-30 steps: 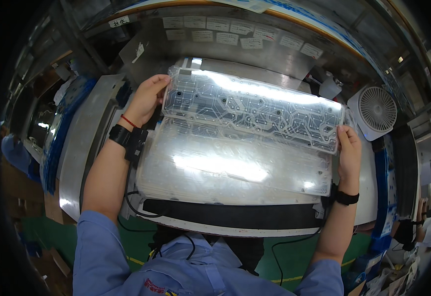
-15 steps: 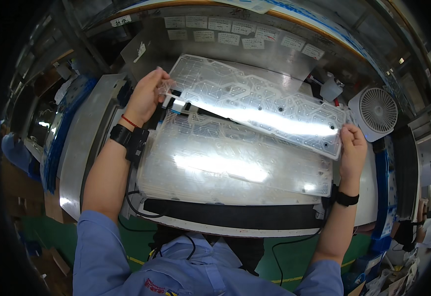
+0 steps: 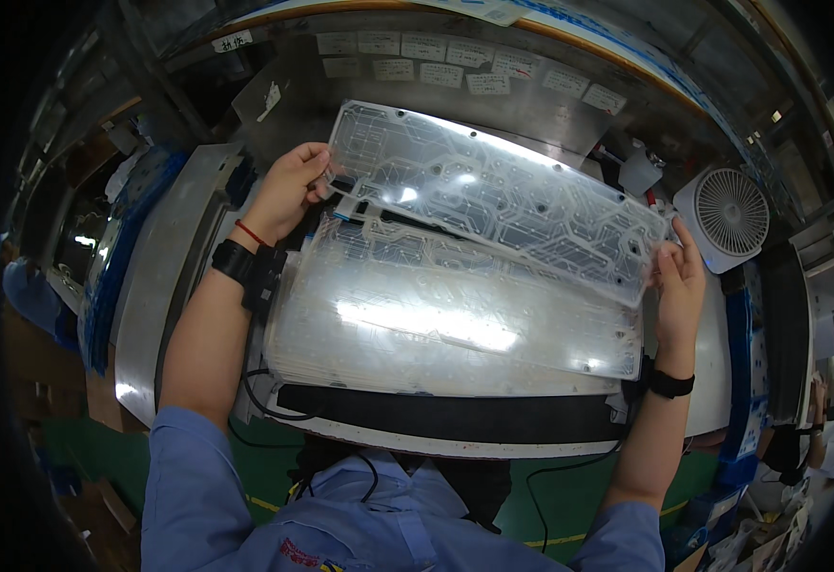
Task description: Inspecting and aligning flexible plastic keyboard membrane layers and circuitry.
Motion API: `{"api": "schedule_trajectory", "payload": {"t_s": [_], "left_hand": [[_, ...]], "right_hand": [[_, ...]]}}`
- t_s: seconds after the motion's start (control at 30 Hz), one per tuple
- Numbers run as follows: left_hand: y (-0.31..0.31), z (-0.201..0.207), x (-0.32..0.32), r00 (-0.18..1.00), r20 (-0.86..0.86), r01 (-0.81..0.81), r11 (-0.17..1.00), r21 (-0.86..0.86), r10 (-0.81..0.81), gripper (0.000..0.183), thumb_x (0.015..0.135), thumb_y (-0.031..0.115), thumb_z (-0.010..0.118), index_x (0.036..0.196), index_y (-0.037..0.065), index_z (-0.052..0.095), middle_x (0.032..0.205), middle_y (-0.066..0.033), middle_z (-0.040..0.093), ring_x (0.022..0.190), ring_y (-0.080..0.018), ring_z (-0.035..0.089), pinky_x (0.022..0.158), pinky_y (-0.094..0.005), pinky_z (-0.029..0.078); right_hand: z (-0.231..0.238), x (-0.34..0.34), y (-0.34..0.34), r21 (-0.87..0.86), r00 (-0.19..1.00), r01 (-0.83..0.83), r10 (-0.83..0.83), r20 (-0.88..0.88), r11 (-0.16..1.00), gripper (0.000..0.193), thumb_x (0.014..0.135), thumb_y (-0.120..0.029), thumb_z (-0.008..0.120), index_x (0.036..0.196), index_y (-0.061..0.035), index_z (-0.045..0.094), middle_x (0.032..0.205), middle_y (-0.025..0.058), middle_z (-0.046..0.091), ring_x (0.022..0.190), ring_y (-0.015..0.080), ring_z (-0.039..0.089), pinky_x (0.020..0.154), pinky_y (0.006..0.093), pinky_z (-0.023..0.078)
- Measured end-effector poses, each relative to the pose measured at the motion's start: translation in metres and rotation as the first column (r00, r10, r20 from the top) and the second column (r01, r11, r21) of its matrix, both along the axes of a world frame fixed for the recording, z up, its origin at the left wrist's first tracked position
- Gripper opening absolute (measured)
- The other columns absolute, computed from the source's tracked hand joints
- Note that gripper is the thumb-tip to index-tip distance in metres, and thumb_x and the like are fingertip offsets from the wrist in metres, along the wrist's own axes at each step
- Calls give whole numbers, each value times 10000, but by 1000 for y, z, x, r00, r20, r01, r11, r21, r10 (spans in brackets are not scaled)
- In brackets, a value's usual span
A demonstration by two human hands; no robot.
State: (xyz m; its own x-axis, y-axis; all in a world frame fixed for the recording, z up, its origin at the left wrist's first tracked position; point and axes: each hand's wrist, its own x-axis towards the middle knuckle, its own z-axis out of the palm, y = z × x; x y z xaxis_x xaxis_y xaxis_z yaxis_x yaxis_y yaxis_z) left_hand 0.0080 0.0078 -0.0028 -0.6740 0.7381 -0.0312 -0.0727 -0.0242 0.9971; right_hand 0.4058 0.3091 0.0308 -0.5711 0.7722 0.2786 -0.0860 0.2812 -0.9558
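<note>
A clear plastic sheet with fine printed circuit lines and small dark dots (image 3: 493, 195) is stretched between my hands, tilted with its right end lower. My left hand (image 3: 293, 183) pinches its left end, thumb against fingers. At the right end, my right hand (image 3: 678, 286) grips the edge with thumb and fingers. Below and nearer to me lies a stack of similar clear circuit sheets (image 3: 417, 329), shining under the light. A dark strip shows between the held sheet and the stack.
A white round fan (image 3: 725, 217) stands at the right. Behind the sheet rises a metal panel with paper labels (image 3: 424, 48). A black mat edge (image 3: 455, 418) runs along the bench front. Dark cables hang near both forearms. Another person's arm (image 3: 817, 419) shows at far right.
The held sheet has tipped, so its bright glare is gone and its circuit lines show more clearly. My right hand's fingers have shifted upward along the right edge.
</note>
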Motion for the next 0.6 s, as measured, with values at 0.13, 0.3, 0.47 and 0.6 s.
{"api": "schedule_trajectory", "payload": {"t_s": [0.13,0.3,0.47,0.6], "left_hand": [[-3,-7,-12,998,55,-40,999,34,38,266,985,204,466,1175,23,509,1001,-43,611,751,-43,527,620,-156,422],[1,-4,-3,976,155,-169,982,79,156,380,984,224,468,1294,7,431,1208,-133,552,990,-153,573,837,-236,486],[-1,-5,-4,976,132,-180,982,53,172,340,979,221,473,1258,28,460,1122,-89,569,926,-131,570,808,-236,475],[-2,-7,-7,977,110,-190,981,39,185,243,974,207,470,1167,65,514,974,-19,570,819,-89,542,728,-215,441]], "right_hand": [[2,-1,-2,30,985,76,-79,152,997,413,939,-177,537,1307,-9,455,955,23,622,742,73,545,657,192,428],[-4,0,-6,42,907,-69,45,419,997,251,913,-175,583,1114,-26,601,881,11,616,758,71,534,663,206,416],[-4,2,-9,132,779,-304,167,604,943,142,870,-118,624,968,-18,647,782,-25,580,696,58,502,619,200,398],[0,2,-7,37,860,-232,187,475,972,118,847,-87,638,941,-15,644,779,-17,588,714,69,523,644,204,413]]}}
